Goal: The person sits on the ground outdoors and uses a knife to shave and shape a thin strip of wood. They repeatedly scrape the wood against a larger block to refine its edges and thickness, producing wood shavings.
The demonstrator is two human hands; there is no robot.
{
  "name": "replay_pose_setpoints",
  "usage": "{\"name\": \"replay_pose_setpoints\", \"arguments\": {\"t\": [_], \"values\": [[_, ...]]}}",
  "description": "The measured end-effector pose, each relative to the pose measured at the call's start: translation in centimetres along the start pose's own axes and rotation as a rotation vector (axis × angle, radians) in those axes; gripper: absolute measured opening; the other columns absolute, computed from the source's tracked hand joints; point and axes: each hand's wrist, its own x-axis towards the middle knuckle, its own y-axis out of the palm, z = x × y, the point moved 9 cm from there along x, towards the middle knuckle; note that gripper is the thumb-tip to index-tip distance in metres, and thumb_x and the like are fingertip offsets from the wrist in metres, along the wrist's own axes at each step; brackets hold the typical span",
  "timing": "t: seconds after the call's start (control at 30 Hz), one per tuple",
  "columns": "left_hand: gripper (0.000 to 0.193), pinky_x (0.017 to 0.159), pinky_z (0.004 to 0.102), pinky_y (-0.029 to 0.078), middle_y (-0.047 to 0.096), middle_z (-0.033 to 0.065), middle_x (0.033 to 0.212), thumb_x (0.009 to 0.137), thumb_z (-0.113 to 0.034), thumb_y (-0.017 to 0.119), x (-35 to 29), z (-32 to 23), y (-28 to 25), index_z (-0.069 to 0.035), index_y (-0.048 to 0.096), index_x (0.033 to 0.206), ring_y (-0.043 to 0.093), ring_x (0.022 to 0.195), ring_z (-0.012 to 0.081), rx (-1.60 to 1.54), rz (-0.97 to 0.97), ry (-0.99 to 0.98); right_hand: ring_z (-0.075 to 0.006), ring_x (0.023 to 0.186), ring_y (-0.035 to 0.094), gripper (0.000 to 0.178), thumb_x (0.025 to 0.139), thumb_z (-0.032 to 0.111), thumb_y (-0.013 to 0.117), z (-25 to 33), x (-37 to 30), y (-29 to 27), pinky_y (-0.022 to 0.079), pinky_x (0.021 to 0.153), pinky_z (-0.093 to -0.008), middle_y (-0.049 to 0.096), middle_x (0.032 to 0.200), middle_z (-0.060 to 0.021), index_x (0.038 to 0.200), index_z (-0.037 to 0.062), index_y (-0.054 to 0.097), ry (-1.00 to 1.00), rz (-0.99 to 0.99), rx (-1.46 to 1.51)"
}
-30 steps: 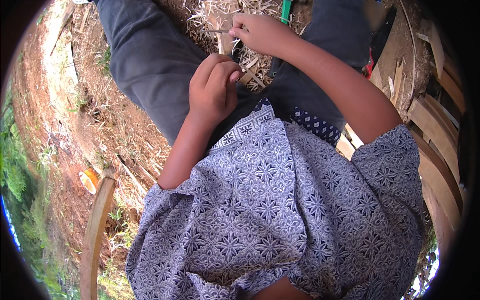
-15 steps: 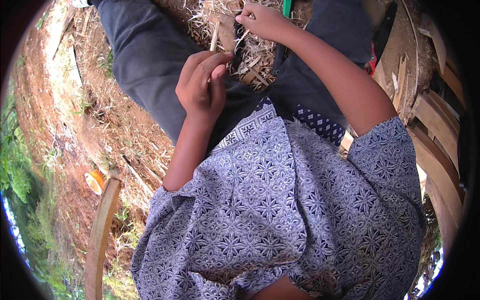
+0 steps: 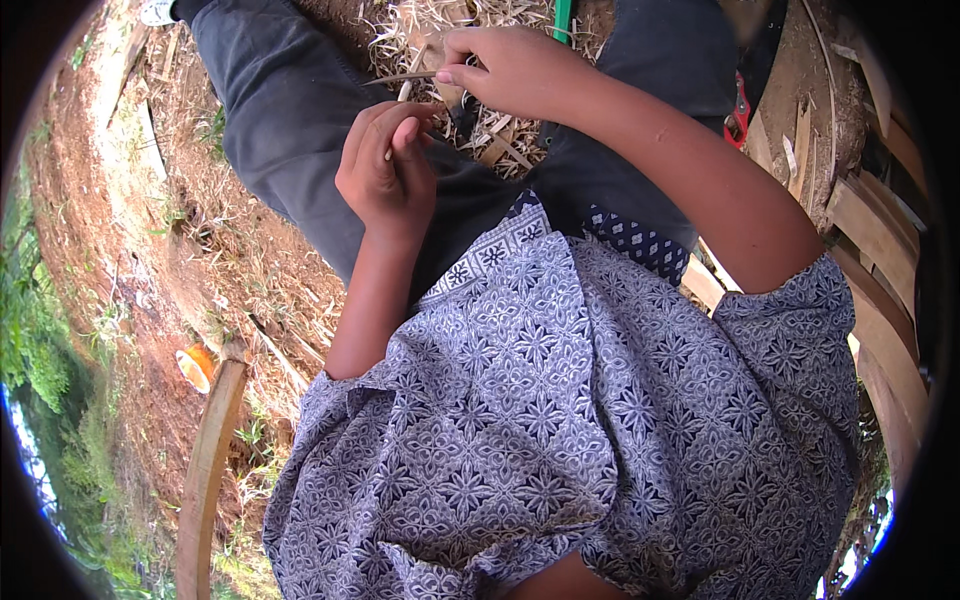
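Note:
My left hand (image 3: pixel 385 165) is raised above my left thigh, its fingers curled with the thumb against them. A slim pale stick (image 3: pixel 405 91) stands out beyond these fingers, and a small pale end shows by the thumb. Just ahead and to the right, my right hand (image 3: pixel 515 72) pinches a thin, slightly curved brown strip (image 3: pixel 398 77). That strip points left, across the far side of my left hand; whether it is wood or a blade I cannot tell. Between my legs lies a heap of pale shavings (image 3: pixel 510 135).
A green bar (image 3: pixel 563 20) stands beyond my right hand. Beside my right leg is a red-handled tool (image 3: pixel 738 112). Curved wooden boards (image 3: pixel 875 235) are stacked at the right. On the left are an orange and white cup-like object (image 3: pixel 195 367) and a wooden beam (image 3: pixel 208 480).
My right hand has come nearer and a little left, and the brown strip now shows clearly. My left hand has shifted slightly left and down.

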Motion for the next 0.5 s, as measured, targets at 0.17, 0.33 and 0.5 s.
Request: {"name": "replay_pose_setpoints", "arguments": {"t": [0.17, 0.33, 0.5], "values": [[0.026, 0.058, 0.0257, 0.052, 0.072, 0.012, 0.089, 0.109, -0.016, 0.053, -0.3, 0.1, 0.3, 0.003, 0.068, 0.099, 0.066, 0.066, 0.0147, 0.011, 0.028, 0.019, -0.0247, 0.066, 0.066, 0.027, 0.099, 0.038, 0.064, -2.7, 2.5, 1.5, 0.05, 0.064, -0.0413, 0.067, 0.073, -0.01, 0.096, 0.0116, 0.067, 0.044, -0.048, -0.136], [0.031, 0.061, 0.0261, 0.053, 0.071, 0.0127, 0.093, 0.109, -0.023, 0.054, -0.7, -1.2, 1.0, 0.003, 0.07, 0.106, 0.065, 0.066, 0.0146, 0.054, 0.083, 0.042, -0.0256, 0.066, 0.066, 0.027, 0.1, 0.037, 0.063, -9.9, 3.5, 2.6, 0.051, 0.064, -0.0423, 0.067, 0.075, -0.0096, 0.096, 0.0108, 0.066, 0.143, -0.104, -0.141], [0.046, 0.065, 0.0274, 0.053, 0.062, 0.0144, 0.099, 0.111, -0.037, 0.048, -0.7, -1.3, -0.2, 0.002, 0.071, 0.106, 0.063, 0.076, 0.0156, -0.029, -0.025, 0.12, -0.0362, 0.085, 0.072, 0.022, 0.095, 0.026, 0.066, -7.3, 1.8, 0.1, 0.054, 0.075, -0.0466, 0.072, 0.091, -0.022, 0.093, 0.0038, 0.07, 0.177, -0.159, 0.074]]}}
